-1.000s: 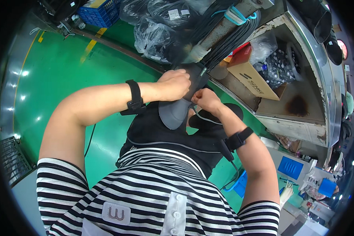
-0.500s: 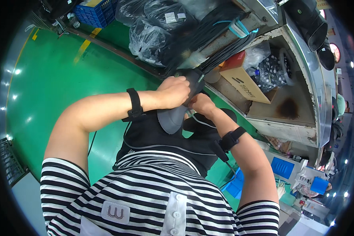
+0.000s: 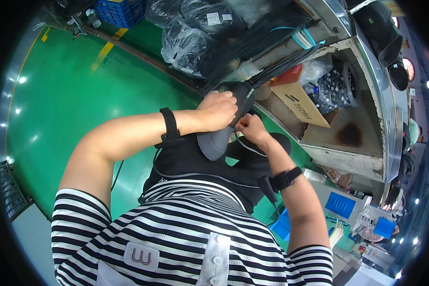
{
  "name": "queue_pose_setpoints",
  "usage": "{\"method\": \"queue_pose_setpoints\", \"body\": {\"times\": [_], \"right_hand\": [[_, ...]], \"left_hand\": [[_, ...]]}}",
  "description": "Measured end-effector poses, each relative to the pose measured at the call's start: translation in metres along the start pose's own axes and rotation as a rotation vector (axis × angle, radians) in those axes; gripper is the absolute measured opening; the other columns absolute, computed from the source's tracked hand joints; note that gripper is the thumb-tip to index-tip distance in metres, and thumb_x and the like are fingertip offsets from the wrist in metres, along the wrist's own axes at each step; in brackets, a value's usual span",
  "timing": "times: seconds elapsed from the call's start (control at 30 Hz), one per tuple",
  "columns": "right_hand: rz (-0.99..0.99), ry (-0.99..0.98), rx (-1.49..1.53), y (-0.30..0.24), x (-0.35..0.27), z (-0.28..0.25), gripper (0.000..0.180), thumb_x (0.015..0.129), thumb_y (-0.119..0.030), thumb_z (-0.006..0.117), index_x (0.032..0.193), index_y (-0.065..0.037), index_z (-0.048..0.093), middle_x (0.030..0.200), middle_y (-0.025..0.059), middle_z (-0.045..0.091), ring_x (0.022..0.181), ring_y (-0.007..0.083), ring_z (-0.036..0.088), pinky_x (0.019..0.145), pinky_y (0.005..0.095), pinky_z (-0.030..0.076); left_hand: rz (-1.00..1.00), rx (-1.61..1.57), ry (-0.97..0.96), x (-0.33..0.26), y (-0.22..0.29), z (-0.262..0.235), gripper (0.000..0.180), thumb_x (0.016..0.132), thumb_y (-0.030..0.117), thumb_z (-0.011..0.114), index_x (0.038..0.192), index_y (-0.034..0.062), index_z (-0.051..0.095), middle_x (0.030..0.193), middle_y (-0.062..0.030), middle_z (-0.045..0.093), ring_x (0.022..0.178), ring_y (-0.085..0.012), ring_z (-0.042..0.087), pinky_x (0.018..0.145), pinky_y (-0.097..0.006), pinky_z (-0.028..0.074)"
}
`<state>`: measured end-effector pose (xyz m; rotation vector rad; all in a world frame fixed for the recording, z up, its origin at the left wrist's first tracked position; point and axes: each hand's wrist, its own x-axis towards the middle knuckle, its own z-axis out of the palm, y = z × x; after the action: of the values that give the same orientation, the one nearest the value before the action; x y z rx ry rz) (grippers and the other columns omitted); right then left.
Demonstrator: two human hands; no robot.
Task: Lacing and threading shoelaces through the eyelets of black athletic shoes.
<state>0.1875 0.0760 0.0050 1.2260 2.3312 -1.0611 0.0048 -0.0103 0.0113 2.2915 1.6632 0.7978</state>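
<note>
Across my lap lies a dark grey, boot-shaped piece (image 3: 211,146), its rounded end toward me and its far end near the hanging black cords. My left hand (image 3: 218,110) is closed on its upper part, with the fingers curled over its edge. Beside it, my right hand (image 3: 252,127) is closed in a pinch at the piece's right side. Whatever those fingertips hold is too small to make out. A thin light line (image 3: 249,146) curves just below the right hand, over my black trousers.
Black cords (image 3: 267,45) hang along a metal bar ahead, with a light blue tie (image 3: 304,38). Clear bags (image 3: 182,47) lie beyond. To the right, a worn cabinet (image 3: 341,155) holds a cardboard box (image 3: 300,102) and bagged small parts. More dark pieces (image 3: 377,33) lie at upper right.
My right hand has drawn slightly right, away from the grey piece. My left hand keeps its hold on it. The whole view has shifted a little.
</note>
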Motion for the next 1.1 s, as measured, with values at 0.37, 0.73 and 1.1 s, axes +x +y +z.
{"method": "queue_pose_setpoints", "body": {"times": [0.37, 0.73, 1.1], "right_hand": [[-0.131, 0.541, 0.217, -0.006, -0.011, 0.022, 0.011, 0.08, -0.009, 0.064, 0.075, 0.0, 0.068, 0.083, 0.0107, 0.064, 0.083, 0.023, 0.058, 0.078, 0.0321, 0.046], [-0.217, 0.294, 1.343, -0.039, -0.058, 0.014, 0.017, 0.1, -0.014, 0.049, 0.1, 0.001, 0.057, 0.077, 0.0065, 0.06, 0.045, 0.0061, 0.045, 0.041, 0.0184, 0.034], [-0.16, 0.051, 1.291, -0.03, -0.037, 0.014, 0.028, 0.093, -0.006, 0.058, 0.119, 0.006, 0.059, 0.082, 0.0074, 0.064, 0.058, 0.0088, 0.06, 0.048, 0.0182, 0.046]], "left_hand": [[-0.025, 0.025, 0.006, -0.002, -0.002, -0.003, 0.014, 0.076, 0.019, 0.066, 0.068, 0.0094, 0.061, 0.077, -0.0023, 0.055, 0.085, -0.0215, 0.054, 0.066, -0.037, 0.044], [-0.18, -0.478, -0.051, 0.013, 0.001, -0.018, 0.012, 0.086, 0.016, 0.061, 0.083, 0.005, 0.063, 0.08, -0.0063, 0.053, 0.086, -0.0244, 0.052, 0.077, -0.037, 0.043], [-0.717, -0.464, -0.485, -0.092, -0.046, -0.031, 0.048, 0.092, 0.041, 0.059, 0.121, 0.0027, 0.056, 0.108, -0.0115, 0.062, 0.104, -0.0223, 0.059, 0.09, -0.037, 0.046]]}}
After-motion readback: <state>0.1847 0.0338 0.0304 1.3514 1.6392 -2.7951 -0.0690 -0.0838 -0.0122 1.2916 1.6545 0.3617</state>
